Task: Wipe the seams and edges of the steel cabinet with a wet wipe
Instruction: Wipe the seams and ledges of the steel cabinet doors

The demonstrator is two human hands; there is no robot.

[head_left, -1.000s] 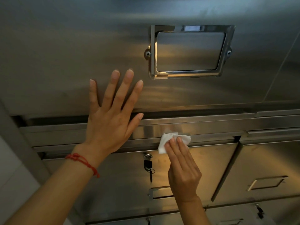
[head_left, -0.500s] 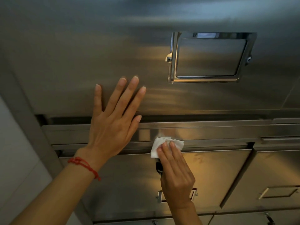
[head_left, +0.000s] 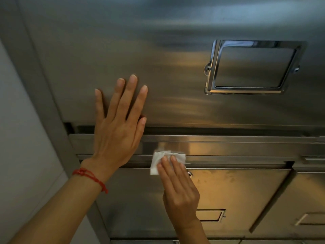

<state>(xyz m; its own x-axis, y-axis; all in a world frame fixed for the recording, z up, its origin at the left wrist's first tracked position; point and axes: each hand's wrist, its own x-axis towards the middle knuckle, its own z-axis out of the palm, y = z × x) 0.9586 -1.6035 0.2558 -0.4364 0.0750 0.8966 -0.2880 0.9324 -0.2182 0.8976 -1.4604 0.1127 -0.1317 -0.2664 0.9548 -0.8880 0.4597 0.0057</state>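
Observation:
The steel cabinet [head_left: 175, 59] fills the view, with a large upper door above a horizontal rail and seam [head_left: 228, 147] and drawers below. My left hand [head_left: 117, 127] lies flat with straight, spread fingers on the lower part of the upper door, across the seam. My right hand [head_left: 177, 189] presses a folded white wet wipe [head_left: 158, 160] with straight fingers against the rail's lower edge, just right of my left hand. Most of the wipe shows above and left of my fingertips.
A chrome label frame [head_left: 251, 67] sits on the upper door at the right. The drawer [head_left: 237, 191] under my right hand has a recessed handle [head_left: 210, 215]; another drawer [head_left: 309, 199] lies to its right. A pale wall [head_left: 21, 138] borders the cabinet's left post.
My right hand has slid the wipe leftward along the rail toward my left hand. The view has shifted left, so the label frame now sits further right. The key is hidden behind my right hand.

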